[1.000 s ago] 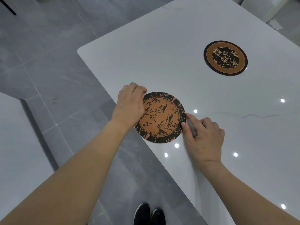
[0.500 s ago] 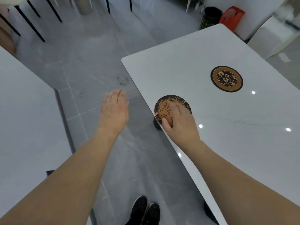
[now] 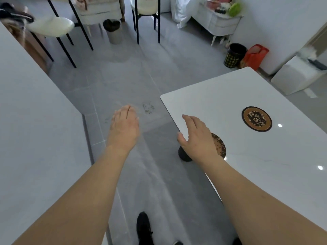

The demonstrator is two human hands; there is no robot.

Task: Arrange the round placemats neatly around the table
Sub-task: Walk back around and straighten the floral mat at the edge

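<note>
Fingers [image 3: 190, 119] of right hand [image 3: 198, 138]: straight, spread, empty, above near placemat [image 3: 220, 145] at desk [image 3: 238, 89] edge. Left hand [image 3: 123, 124]: flat, fingers together, empty, over floor [image 3: 132, 73]. Far placemat [image 3: 256, 118]: flat, further in on desk.

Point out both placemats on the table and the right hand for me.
Near placemat [image 3: 220, 147], head view: its exposed right edge beside the hand.
Far placemat [image 3: 256, 119], head view: the dark floral centre.
Right hand [image 3: 198, 138], head view: the back of the hand.
</note>
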